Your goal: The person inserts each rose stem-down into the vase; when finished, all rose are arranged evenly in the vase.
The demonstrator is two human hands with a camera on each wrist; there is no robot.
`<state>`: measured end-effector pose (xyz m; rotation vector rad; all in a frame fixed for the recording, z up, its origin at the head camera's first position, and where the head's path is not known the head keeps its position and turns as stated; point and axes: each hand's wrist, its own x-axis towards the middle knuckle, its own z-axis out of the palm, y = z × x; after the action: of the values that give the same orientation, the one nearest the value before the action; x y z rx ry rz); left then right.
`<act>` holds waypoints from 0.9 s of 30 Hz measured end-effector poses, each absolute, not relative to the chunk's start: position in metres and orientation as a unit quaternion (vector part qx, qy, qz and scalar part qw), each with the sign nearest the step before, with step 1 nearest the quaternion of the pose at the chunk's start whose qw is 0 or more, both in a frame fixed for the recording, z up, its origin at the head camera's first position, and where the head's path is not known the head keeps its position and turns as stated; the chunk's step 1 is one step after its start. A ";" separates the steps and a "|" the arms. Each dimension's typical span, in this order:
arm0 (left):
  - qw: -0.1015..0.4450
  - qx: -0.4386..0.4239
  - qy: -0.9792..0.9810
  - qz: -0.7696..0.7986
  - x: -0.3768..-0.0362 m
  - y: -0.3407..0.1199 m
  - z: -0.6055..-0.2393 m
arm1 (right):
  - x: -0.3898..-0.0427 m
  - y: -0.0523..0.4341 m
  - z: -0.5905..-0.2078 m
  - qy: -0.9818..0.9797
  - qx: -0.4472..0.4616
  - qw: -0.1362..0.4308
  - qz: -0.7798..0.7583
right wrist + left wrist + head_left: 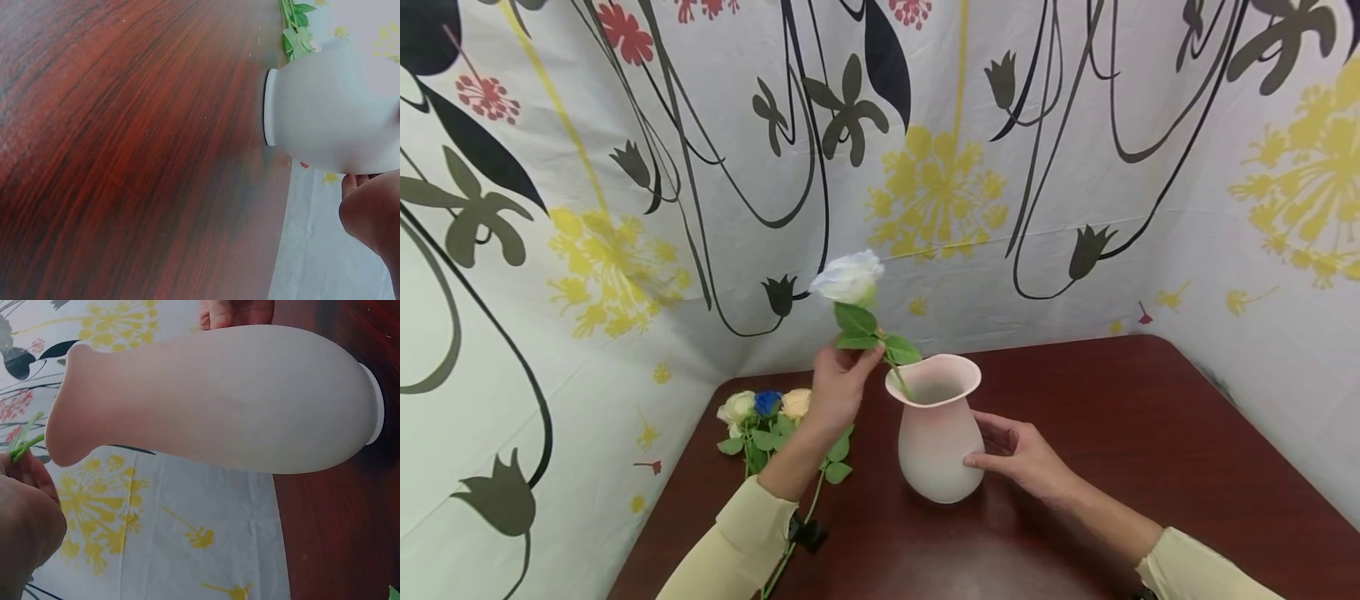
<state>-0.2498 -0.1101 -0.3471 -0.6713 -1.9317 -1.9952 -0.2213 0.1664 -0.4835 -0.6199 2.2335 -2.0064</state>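
A white artificial rose (850,277) with green leaves leans to the left, its stem end inside the mouth of a pink-and-white vase (938,442). My left hand (842,379) pinches the stem just below the leaves, left of the rim. In the left wrist view the left hand (28,509) holds the green stem beside the vase's flared lip. The vase stands upright on the table. My right hand (1026,457) holds its right side, thumb on the front and fingers behind, partly hidden. The right wrist view shows the right hand (372,209) against the vase (331,112).
On the dark red-brown table (1120,417) several more roses lie to the left, among them a cream rose (737,408), a blue rose (767,403) and a peach rose (796,403). My left forearm passes over their stems. Flower-printed cloth (970,308) hangs behind the table and at its sides.
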 end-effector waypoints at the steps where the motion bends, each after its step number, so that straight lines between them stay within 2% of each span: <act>1: 0.136 -0.246 -0.680 -0.678 -0.250 -0.108 -0.347 | -0.221 0.166 -0.484 0.727 -0.202 0.038 -0.655; 9: 0.039 -0.306 -0.803 -0.510 -0.246 -0.103 -0.344 | -0.222 0.167 -0.484 0.722 -0.207 0.037 -0.659; 16: -0.019 -0.317 -0.796 -0.515 -0.242 -0.116 -0.350 | -0.221 0.168 -0.483 0.733 -0.207 0.038 -0.646; 20: -0.037 -0.325 -0.798 -0.506 -0.241 -0.122 -0.351 | -0.220 0.168 -0.483 0.734 -0.208 0.031 -0.646; 27: -0.030 -0.352 -0.791 -0.499 -0.239 -0.131 -0.355 | -0.220 0.168 -0.483 0.725 -0.218 0.032 -0.652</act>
<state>-0.2394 -0.1310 -0.3548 -1.1272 -2.5348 -1.5973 -0.2202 0.1676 -0.4833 -0.6714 2.2337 -2.0082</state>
